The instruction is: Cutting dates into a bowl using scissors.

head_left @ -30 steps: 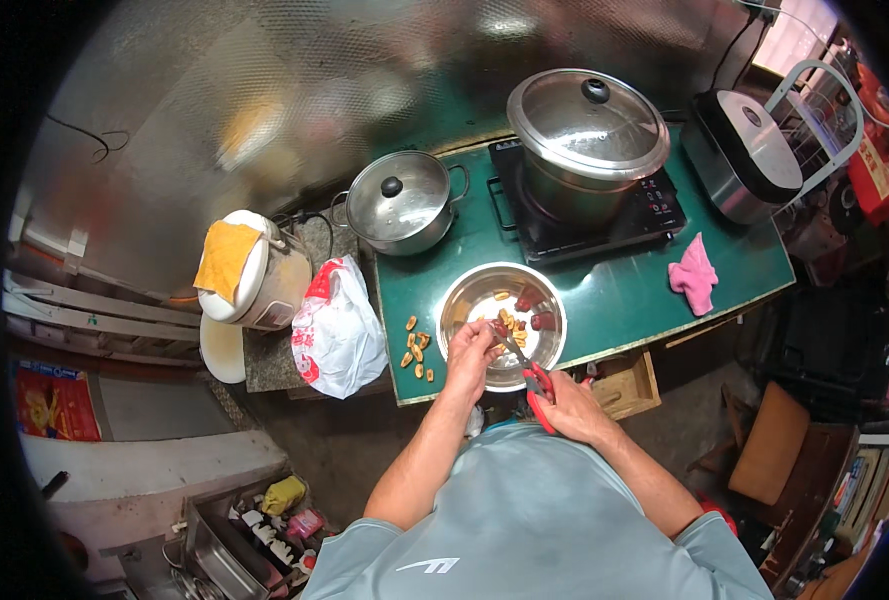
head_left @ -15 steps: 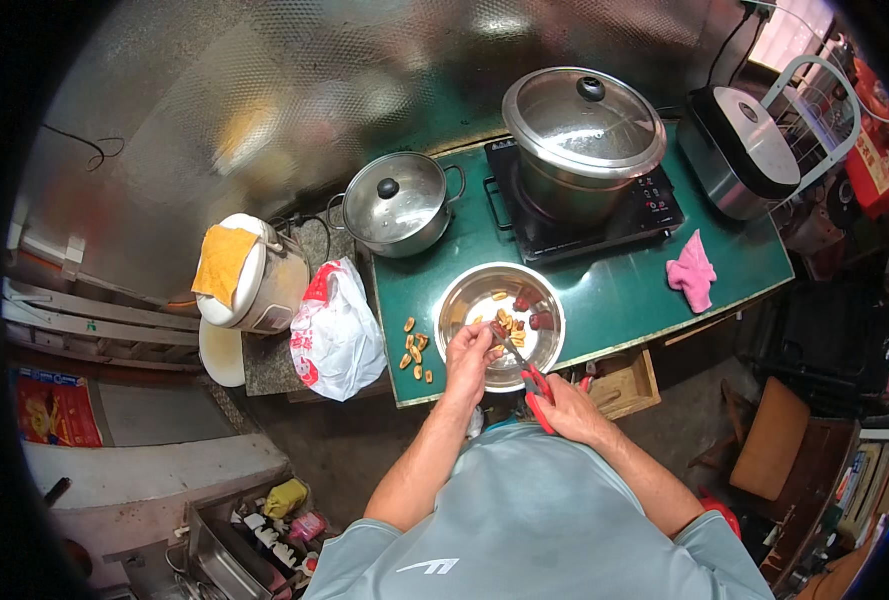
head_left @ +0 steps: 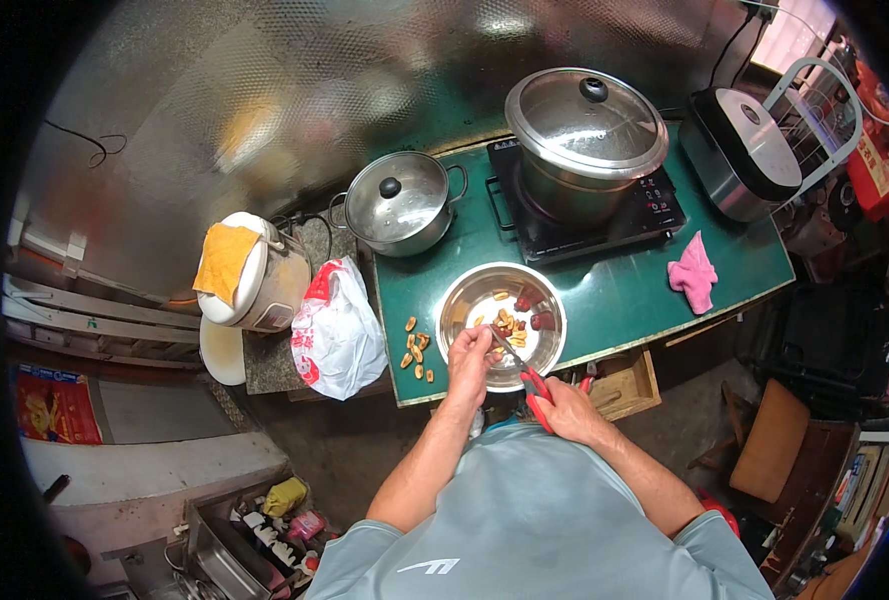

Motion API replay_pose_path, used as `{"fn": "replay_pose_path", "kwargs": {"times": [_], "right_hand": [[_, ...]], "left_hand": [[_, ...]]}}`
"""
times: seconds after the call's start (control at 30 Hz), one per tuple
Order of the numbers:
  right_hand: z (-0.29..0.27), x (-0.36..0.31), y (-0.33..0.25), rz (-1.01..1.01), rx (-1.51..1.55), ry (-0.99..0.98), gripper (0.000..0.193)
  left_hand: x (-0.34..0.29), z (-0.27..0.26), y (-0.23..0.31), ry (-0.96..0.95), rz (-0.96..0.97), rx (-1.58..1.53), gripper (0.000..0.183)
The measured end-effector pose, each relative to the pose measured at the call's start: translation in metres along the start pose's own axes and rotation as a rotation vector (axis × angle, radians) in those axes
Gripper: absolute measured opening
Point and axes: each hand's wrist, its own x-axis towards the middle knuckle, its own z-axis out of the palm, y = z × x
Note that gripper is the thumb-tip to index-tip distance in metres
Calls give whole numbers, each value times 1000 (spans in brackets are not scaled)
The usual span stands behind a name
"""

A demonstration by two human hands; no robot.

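My right hand (head_left: 566, 410) is closed round the red handles of a pair of scissors (head_left: 534, 384). Their blades point up and left over a steel bowl (head_left: 448, 300), reaching the fingertips of my left hand (head_left: 469, 358). That hand is pinched over the bowl's near left part on a small dark piece, seemingly a red date, mostly hidden by the fingers. In the bowl lie a few whole dark red dates (head_left: 541, 321) and several yellow-brown cut pieces (head_left: 508, 325). More cut pieces (head_left: 417, 350) are scattered on the green tabletop left of the bowl.
Behind the bowl, a lidded pot (head_left: 396, 205) stands left of a large steamer pot (head_left: 584, 150) on a black induction cooker (head_left: 534, 240). A pink cloth (head_left: 693, 275) and a rice cooker (head_left: 742, 150) are to the right. A white plastic bag (head_left: 339, 335) sits left, beside the table's edge.
Both hands stay over the bowl's near side. My left fingertips have shifted slightly, and the dark piece at them shows less than before. The scissors have barely moved.
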Motion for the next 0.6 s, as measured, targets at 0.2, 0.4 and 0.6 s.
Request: {"fn": "replay_pose_path", "kwargs": {"times": [0.2, 0.4, 0.6], "right_hand": [[1, 0, 2, -4, -12, 13, 37], [7, 4, 11, -10, 0, 20, 37], [-1, 3, 4, 7, 103, -41, 43]], "left_hand": [[1, -2, -2, -20, -16, -20, 20], [2, -8, 4, -55, -42, -27, 19], [3, -10, 10, -59, -76, -20, 21]]}}
